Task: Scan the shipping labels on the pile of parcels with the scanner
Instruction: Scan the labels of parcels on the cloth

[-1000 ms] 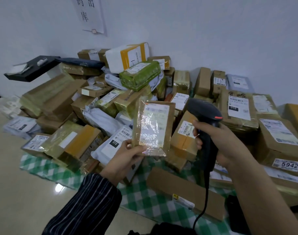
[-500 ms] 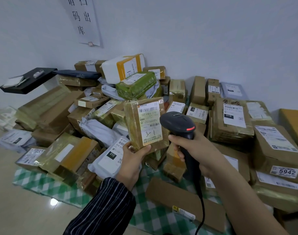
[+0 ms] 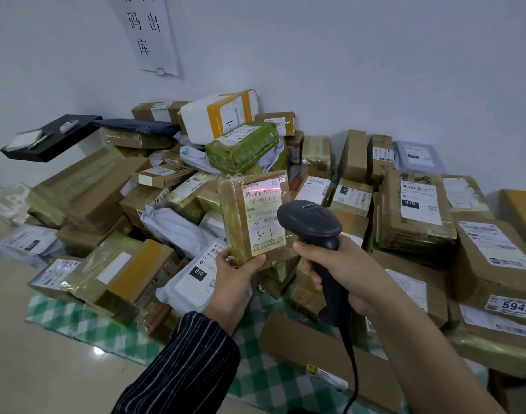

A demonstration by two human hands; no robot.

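Parcel [image 3: 252, 216]: seeming light, stiff, tape-slick; pinching its lower edge in left hand [image 3: 236, 279], clamping scanner [image 3: 312, 225] in right hand [image 3: 342, 267].

The paper sign [image 3: 149, 34] on the wall [image 3: 345, 55] reads 码, 出, 库, with its top row cut off. The label [image 3: 264, 216] on the taped brown parcel [image 3: 232, 222] shows 507 P802 170, P802 again, and a handwritten 3-1. A sticker [image 3: 517, 306] on the far-right box [image 3: 477, 273] says 5942. Black 010 tags sit on the white bag [image 3: 184, 289] and on a tall box label [image 3: 420, 201].
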